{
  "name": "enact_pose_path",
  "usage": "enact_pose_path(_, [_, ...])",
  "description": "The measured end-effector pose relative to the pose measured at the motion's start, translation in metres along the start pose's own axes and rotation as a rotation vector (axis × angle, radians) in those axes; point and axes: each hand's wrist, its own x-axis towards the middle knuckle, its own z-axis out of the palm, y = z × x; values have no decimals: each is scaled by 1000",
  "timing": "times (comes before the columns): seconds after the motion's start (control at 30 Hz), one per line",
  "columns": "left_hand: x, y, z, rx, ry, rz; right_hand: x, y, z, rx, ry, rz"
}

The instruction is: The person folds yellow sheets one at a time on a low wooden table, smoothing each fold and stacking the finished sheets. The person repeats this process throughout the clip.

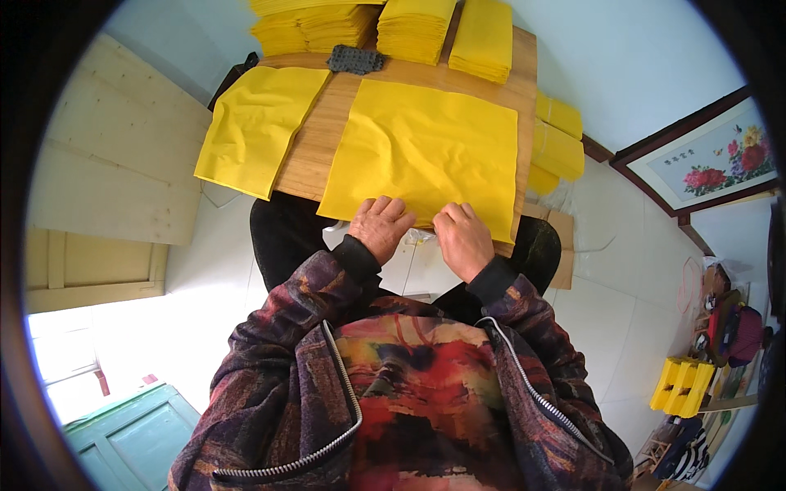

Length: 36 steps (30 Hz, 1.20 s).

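A wide yellow cloth sheet (426, 147), wrinkled across its middle, lies on the wooden table in front of me. My left hand (383, 227) has its fingers curled over the sheet's near edge. A short gap to the right, my right hand (464, 239) grips the same edge, fingers bent and pressed together. Both thumbs are hidden from this view. To the left lies a second yellow piece (255, 127), creased, its near end overhanging the table edge. Behind the large sheet sits a small dark grey textured block (355, 60).
Stacks of folded yellow cloth (413, 31) line the far side of the wooden table (315, 135). More yellow bundles (558, 139) are piled beyond its right edge. A cardboard box (562, 245) stands by my right knee. A framed flower picture (704, 155) leans at right.
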Motion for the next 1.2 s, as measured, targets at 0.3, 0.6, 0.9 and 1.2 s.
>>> enact_pose_path(0.3, [22,-18,3,-91,-32,-12,32,24,-3,273,-408,249])
enact_pose_path(0.6, [42,-28,-6,-189,-322,69,26,11,-7,136,-181,196])
enact_pose_path(0.9, [57,-37,-23,-276,-596,24,18,1,7,-49,-197,10])
enact_pose_path(1.2, [36,-23,-10,-130,-279,-61,55,32,-13,385,-582,55])
